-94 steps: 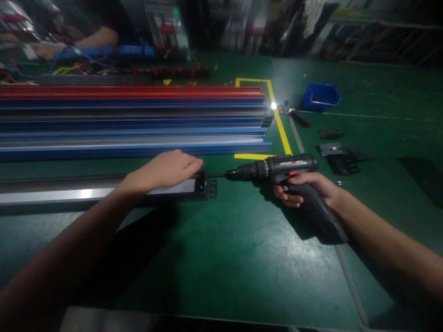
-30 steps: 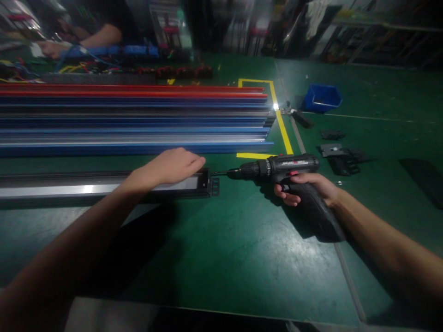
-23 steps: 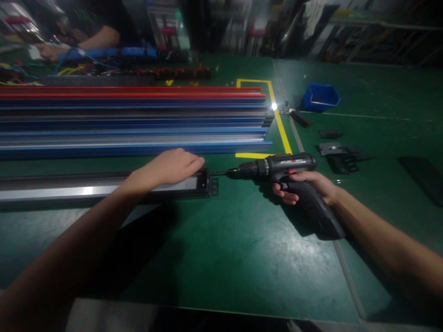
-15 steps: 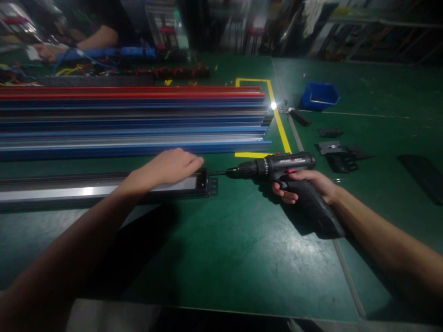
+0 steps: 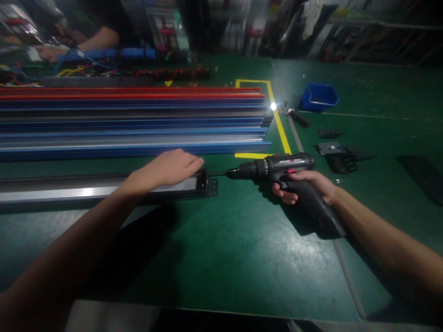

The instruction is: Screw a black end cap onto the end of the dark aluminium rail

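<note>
My right hand (image 5: 308,184) grips a black cordless drill (image 5: 290,161), a finger at its trigger. The long bit (image 5: 219,173) points left and meets the black end cap (image 5: 207,183) of a long black metal channel (image 5: 183,193). Inside the channel runs a pale silvery strip (image 5: 83,191). My left hand (image 5: 169,167) lies over the channel near that end, closed across its top and far edge; most of its fingers are hidden behind the hand. A small slotted black tab (image 5: 214,186) sticks out past the end cap.
Red, blue and black profiles (image 5: 138,122) lie in a row behind the channel. At the right are a blue bin (image 5: 320,97), black brackets (image 5: 335,152) and a dark flat piece (image 5: 422,177). Across the green table (image 5: 214,267), a co-worker's arm (image 5: 98,39) is near coloured wires (image 5: 76,69).
</note>
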{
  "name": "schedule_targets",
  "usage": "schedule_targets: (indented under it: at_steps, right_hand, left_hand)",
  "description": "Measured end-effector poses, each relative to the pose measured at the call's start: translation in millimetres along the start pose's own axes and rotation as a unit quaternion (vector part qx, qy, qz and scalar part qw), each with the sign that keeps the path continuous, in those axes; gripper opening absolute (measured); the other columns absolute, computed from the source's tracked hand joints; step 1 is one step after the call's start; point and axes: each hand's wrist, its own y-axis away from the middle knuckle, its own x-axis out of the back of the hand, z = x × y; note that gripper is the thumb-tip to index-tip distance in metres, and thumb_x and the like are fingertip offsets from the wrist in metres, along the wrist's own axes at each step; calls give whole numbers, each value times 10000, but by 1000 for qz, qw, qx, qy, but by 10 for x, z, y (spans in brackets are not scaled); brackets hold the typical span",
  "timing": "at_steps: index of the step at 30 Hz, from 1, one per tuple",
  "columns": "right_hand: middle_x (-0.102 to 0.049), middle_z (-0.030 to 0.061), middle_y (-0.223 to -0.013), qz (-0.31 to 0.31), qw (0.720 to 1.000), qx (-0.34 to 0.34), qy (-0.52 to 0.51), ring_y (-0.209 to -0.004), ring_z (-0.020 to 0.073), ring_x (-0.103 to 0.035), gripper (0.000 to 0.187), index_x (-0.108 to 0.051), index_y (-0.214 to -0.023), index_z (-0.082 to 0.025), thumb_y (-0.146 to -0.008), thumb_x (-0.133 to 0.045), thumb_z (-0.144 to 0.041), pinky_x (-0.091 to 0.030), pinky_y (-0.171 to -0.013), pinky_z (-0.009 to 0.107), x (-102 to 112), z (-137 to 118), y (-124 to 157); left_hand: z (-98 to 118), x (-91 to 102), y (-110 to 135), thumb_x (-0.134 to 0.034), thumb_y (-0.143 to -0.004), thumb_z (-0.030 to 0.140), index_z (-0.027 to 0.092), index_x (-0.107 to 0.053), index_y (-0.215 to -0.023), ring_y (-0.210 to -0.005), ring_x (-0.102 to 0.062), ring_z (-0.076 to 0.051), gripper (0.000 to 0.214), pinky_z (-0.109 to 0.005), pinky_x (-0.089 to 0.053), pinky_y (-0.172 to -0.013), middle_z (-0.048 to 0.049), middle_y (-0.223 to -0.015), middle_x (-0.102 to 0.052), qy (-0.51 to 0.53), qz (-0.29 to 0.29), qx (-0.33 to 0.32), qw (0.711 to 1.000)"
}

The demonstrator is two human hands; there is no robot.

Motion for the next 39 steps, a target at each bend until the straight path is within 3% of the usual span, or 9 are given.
schedule_targets:
  at_steps: [17, 39]
  right_hand:
    - [-723, 187, -1049, -27, 999, 0, -22, -748, 137, -689, 383, -692, -1191, 55, -995, -668, -273, -598, -749, 273, -23, -2, -1]
    - [-736, 168, -1035, 8, 1000, -7, 0, -737, 140, -677, 372, -702, -1174, 9, -966, -692, -299, -596, -741, 279, -36, -11, 8]
  left_hand:
    - [-35, -36, -12, -174, -1080, 467, 238, -725, -1072, -835, -672, -258, 597, -340, -356, -639, -80, -988, -771, 18, -3, -4, 1000]
    - [-39, -51, -16, -194, -1080, 448, 234, -722, -1047, -827, -679, -254, 571, -349, -370, -662, -79, -973, -772, 4, 6, -13, 1000]
